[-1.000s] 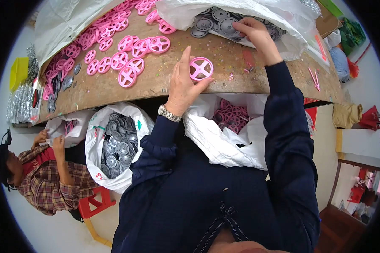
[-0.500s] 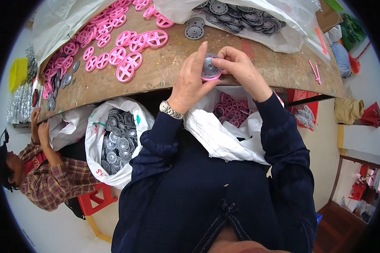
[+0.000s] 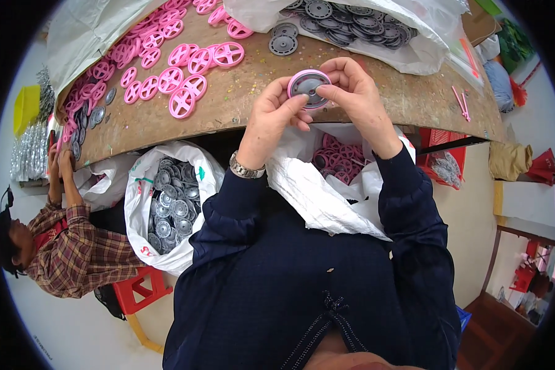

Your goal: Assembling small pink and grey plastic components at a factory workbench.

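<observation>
Over the table's front edge I hold a pink toy wheel with a grey plastic disc (image 3: 303, 83) seated inside its rim. My left hand (image 3: 270, 114) grips it from the left, thumb pressed on the disc's lower edge. From the right, my right hand (image 3: 356, 98) closes on the rim, its thumb lying on the disc near the centre hole. Most fingers behind the wheel are hidden. On the table, loose pink spoked wheels (image 3: 182, 103) lie to the left. A heap of grey discs (image 3: 370, 24) rests on white sacking at the far side.
Below the table edge, one white sack (image 3: 211, 179) holds grey discs and another (image 3: 308, 194) holds pink wheels. A red crate (image 3: 451, 157) stands at right. Pink sticks (image 3: 460, 103) lie on the tabletop (image 3: 401, 102). At left a co-worker (image 3: 83, 246) sits by a red stool (image 3: 142, 290).
Both my hands have turned the wheel so its disc faces up more fully. My left fingers have folded from upright to around the rim. The co-worker's hands have come together at the table edge.
</observation>
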Demonstrator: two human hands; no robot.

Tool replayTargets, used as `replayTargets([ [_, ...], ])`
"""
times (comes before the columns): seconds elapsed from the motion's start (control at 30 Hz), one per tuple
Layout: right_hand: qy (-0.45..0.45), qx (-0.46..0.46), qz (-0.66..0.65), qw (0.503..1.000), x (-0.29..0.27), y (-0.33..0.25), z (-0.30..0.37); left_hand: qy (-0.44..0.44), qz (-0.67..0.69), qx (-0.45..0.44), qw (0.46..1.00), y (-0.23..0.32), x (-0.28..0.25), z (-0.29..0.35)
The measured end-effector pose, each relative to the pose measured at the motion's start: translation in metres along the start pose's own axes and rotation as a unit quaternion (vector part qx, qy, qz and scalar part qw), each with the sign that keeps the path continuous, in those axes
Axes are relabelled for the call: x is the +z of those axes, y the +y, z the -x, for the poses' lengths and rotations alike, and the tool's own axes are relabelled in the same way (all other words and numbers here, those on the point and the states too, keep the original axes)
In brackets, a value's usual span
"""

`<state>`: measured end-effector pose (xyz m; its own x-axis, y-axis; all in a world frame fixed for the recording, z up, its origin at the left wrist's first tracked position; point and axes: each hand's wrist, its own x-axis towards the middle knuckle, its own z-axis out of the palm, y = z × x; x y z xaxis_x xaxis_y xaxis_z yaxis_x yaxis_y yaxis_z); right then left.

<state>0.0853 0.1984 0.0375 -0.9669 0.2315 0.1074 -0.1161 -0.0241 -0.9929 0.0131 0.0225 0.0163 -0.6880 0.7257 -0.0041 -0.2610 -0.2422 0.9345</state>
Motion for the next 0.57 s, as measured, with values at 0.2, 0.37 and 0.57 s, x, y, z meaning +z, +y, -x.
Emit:
replayTargets([
  [0.2,-0.008,-0.014,0.04,0.999,0.003,-0.001,0.007,0.024,-0.009,0.025,0.999,-0.005,0.003,0.002],
  [0.37,0.001,-0.012,0.038,0.999,0.004,-0.001,0.014,0.035,-0.051,0.065,0.996,-0.006,0.008,0.004],
  [0.57,-0.012,-0.011,0.105,0.994,0.001,-0.003,0.025,0.019,-0.127,0.1,0.987,-0.008,0.011,0.008],
])
